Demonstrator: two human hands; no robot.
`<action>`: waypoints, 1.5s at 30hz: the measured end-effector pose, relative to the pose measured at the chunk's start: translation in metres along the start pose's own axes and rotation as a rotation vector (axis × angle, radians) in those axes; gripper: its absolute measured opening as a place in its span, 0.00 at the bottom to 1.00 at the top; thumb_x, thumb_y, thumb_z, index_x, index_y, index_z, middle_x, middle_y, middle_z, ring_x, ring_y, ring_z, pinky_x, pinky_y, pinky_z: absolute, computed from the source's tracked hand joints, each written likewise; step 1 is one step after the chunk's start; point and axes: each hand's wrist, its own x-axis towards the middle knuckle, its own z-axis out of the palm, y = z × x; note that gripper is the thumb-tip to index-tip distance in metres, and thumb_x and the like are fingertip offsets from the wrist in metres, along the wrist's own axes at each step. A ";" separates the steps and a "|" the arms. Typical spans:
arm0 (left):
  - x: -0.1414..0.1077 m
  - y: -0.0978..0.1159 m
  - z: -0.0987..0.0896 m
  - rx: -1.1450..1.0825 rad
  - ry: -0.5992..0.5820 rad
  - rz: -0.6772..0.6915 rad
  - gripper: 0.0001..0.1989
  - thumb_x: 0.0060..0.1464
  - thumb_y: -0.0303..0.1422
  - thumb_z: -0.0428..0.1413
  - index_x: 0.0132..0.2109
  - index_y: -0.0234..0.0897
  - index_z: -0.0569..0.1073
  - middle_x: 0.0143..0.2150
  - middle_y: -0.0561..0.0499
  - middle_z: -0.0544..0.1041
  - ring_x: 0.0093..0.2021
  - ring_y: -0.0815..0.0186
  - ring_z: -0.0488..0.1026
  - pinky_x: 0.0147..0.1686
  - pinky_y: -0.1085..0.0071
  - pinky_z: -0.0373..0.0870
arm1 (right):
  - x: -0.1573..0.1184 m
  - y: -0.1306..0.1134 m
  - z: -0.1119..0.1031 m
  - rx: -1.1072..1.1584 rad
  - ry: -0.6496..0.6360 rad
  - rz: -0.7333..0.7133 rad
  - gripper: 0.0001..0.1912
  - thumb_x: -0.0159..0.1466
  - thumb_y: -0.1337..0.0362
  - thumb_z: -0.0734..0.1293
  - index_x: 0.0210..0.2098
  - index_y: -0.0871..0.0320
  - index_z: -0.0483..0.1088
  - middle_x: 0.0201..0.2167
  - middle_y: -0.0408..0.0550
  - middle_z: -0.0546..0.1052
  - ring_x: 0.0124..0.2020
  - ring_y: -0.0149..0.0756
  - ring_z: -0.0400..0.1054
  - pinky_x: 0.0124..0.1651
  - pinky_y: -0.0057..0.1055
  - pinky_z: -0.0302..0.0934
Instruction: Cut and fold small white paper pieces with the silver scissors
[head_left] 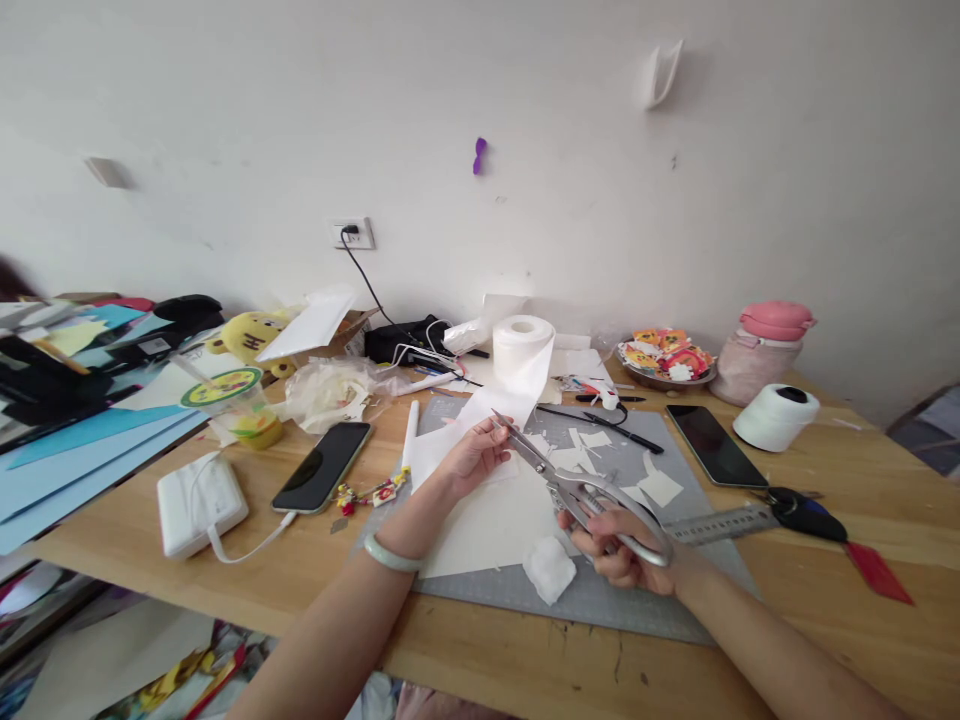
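Observation:
My right hand [626, 550] is wrapped round the handles of metal scissors [551, 470], whose blades point up and to the left. Close to the blade tips, my left hand [478, 458] has its fingers pinched together; what they hold is too small to make out. Behind that hand, thin white paper hangs from an upright roll [523, 355] down onto the desk. A larger cream sheet [472, 535] lies under both hands on the grey cutting mat [510, 597]. Beside my right hand rests a crumpled white wad [550, 570]. White paper scraps [661, 487] are scattered on the mat's right side.
On the left are a phone [322, 467], a white power bank [201, 505] and a lidded drink cup [232, 405]. To the right lie another phone [716, 445], a steel ruler [724, 523], a utility knife [806, 515] and a thread cone [776, 417].

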 end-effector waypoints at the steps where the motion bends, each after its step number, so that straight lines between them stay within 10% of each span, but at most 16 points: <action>1: 0.000 0.000 0.000 0.003 0.001 -0.002 0.12 0.36 0.29 0.65 0.32 0.37 0.74 0.28 0.54 0.74 0.25 0.74 0.69 0.27 0.77 0.63 | 0.000 0.000 0.001 -0.016 0.016 0.001 0.16 0.50 0.62 0.69 0.37 0.59 0.64 0.16 0.31 0.55 0.11 0.15 0.37 0.13 0.18 0.26; 19: 0.002 -0.003 -0.002 0.010 -0.042 -0.040 0.09 0.39 0.32 0.64 0.31 0.35 0.75 0.25 0.52 0.73 0.25 0.72 0.70 0.25 0.77 0.62 | 0.000 0.001 0.008 -0.176 0.151 -0.005 0.16 0.49 0.64 0.65 0.37 0.56 0.59 0.16 0.29 0.55 0.10 0.15 0.36 0.14 0.21 0.25; 45: 0.001 -0.006 0.011 0.067 0.031 0.293 0.08 0.44 0.33 0.61 0.26 0.32 0.73 0.24 0.53 0.71 0.27 0.73 0.66 0.32 0.76 0.62 | 0.002 0.002 -0.010 0.021 -0.080 -0.015 0.27 0.51 0.45 0.67 0.39 0.59 0.64 0.17 0.31 0.53 0.12 0.14 0.37 0.13 0.18 0.26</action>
